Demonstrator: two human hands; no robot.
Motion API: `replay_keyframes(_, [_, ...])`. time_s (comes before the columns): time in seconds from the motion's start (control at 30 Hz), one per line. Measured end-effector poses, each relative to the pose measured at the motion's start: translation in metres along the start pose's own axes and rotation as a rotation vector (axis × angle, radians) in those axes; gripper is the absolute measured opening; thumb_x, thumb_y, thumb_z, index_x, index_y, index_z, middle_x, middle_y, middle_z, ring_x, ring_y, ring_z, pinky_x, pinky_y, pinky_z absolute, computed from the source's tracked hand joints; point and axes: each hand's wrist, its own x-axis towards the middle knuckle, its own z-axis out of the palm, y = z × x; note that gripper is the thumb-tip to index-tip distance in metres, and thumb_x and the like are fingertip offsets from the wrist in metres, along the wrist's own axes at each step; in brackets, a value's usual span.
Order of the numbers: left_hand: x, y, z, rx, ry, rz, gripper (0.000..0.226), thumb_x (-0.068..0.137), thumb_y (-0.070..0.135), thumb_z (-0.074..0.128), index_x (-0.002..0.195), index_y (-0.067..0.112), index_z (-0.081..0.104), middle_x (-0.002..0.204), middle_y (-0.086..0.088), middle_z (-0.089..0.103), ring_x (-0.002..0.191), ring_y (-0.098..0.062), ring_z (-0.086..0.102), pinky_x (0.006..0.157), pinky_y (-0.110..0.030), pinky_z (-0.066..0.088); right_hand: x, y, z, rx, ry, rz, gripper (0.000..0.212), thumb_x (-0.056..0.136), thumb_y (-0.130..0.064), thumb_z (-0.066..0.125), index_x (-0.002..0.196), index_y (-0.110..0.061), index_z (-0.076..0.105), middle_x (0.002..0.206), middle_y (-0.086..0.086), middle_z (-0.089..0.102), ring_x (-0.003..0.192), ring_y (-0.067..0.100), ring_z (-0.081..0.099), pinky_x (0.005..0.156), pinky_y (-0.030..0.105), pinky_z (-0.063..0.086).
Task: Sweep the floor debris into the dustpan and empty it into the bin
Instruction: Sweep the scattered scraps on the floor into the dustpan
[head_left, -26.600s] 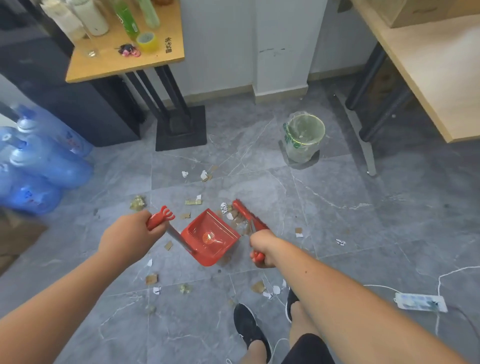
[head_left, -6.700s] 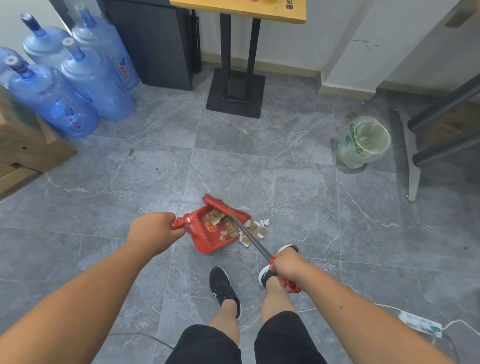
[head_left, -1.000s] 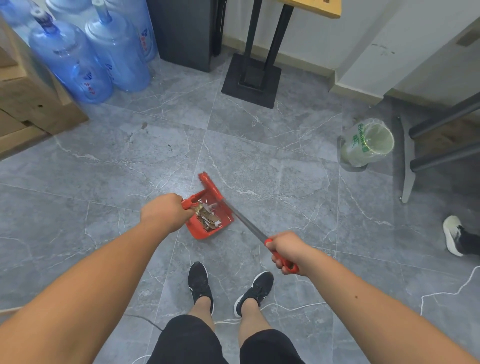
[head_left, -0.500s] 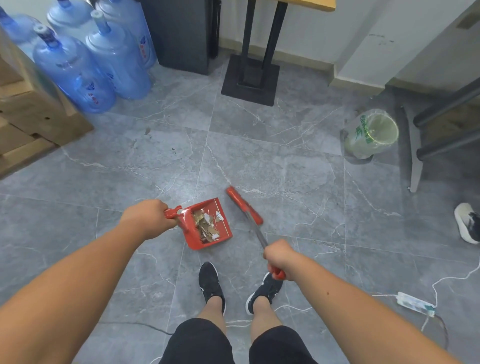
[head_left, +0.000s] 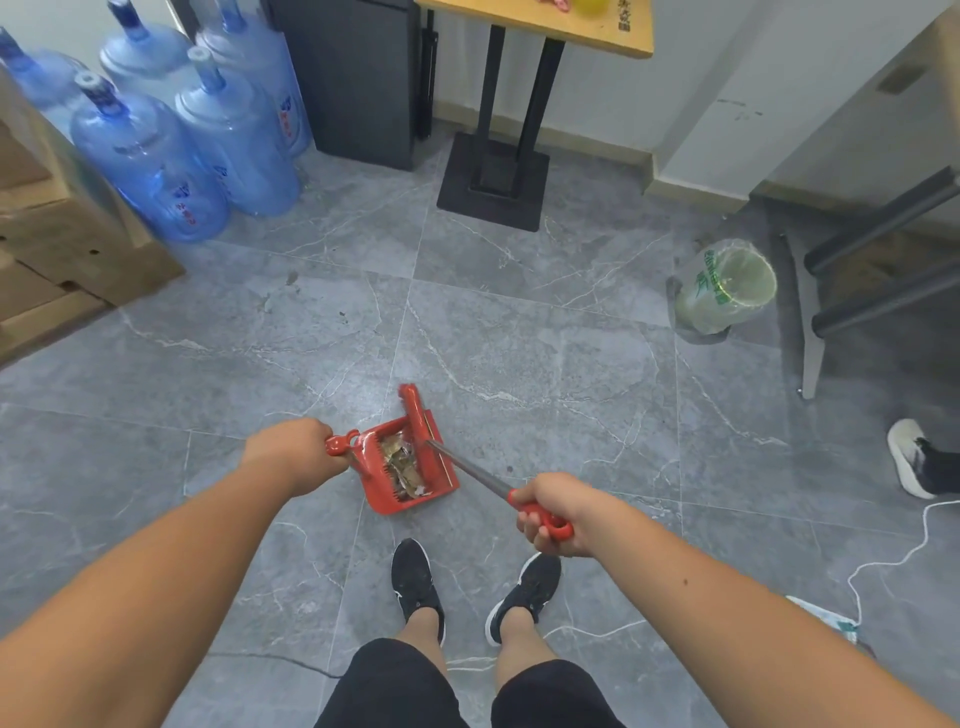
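Note:
A red dustpan (head_left: 382, 493) hangs just above the grey floor in front of my feet, with paper and cardboard scraps (head_left: 401, 465) piled inside. My left hand (head_left: 291, 451) grips its red handle from the left. My right hand (head_left: 553, 512) grips the red end of the broom handle; the metal shaft runs up-left to the red broom head (head_left: 415, 415), which lies across the pan's far side. The bin (head_left: 724, 286), lined with a clear bag printed in green, stands on the floor far to the right, well apart from the pan.
Several blue water jugs (head_left: 156, 150) and wooden crates (head_left: 47, 249) fill the left. A black table base (head_left: 493, 192) stands ahead. Black desk legs (head_left: 878, 260) sit beside the bin. Another person's shoe (head_left: 909, 457) and a white cable (head_left: 883, 561) lie at right.
The broom head has swung left from beside the dustpan to lie across the pan. My right hand moved right and outward. The dustpan stays in my left hand, full of scraps.

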Motion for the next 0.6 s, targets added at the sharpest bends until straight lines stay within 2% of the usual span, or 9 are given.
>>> replay_keyframes(0.13, [-0.003, -0.005, -0.005, -0.076, -0.049, 0.013, 0.042, 0.086, 0.059, 0.060, 0.073, 0.020, 0.067, 0.070, 0.003, 0.068, 0.067, -0.017, 0.065, 0.058, -0.027, 0.047, -0.020, -0.007, -0.011, -0.142, 0.083, -0.062, 0.007, 0.098, -0.015, 0.052, 0.091, -0.013, 0.051, 0.059, 0.003, 0.048, 0.036, 0.008, 0.043, 0.033, 0.014, 0.033])
replay_keyframes(0.23, [-0.004, -0.007, -0.007, -0.104, -0.150, 0.047, 0.039, 0.088, 0.053, 0.063, 0.077, 0.017, 0.071, 0.071, 0.001, 0.068, 0.067, -0.018, 0.067, 0.055, -0.027, 0.045, -0.032, -0.010, -0.027, -0.106, 0.124, -0.084, 0.007, 0.098, -0.016, 0.053, 0.092, -0.012, 0.053, 0.058, 0.003, 0.048, 0.037, 0.008, 0.042, 0.033, 0.014, 0.032])
replay_keyframes(0.43, [-0.013, 0.001, -0.011, -0.082, -0.070, 0.088, 0.039, 0.091, 0.056, 0.062, 0.073, 0.021, 0.064, 0.070, 0.005, 0.064, 0.067, -0.015, 0.062, 0.057, -0.029, 0.043, -0.044, -0.008, -0.067, 0.063, 0.117, -0.084, 0.006, 0.098, -0.016, 0.053, 0.100, -0.011, 0.051, 0.058, 0.003, 0.050, 0.037, 0.006, 0.043, 0.031, 0.015, 0.033])
replay_keyframes(0.6, [-0.014, 0.027, -0.031, -0.026, -0.040, 0.146, 0.040, 0.090, 0.058, 0.062, 0.080, 0.019, 0.068, 0.072, 0.007, 0.063, 0.074, -0.020, 0.065, 0.062, -0.030, 0.049, -0.058, -0.008, -0.089, 0.121, 0.130, -0.109, 0.006, 0.098, -0.015, 0.055, 0.098, -0.009, 0.053, 0.058, 0.004, 0.051, 0.037, 0.007, 0.044, 0.031, 0.015, 0.034])
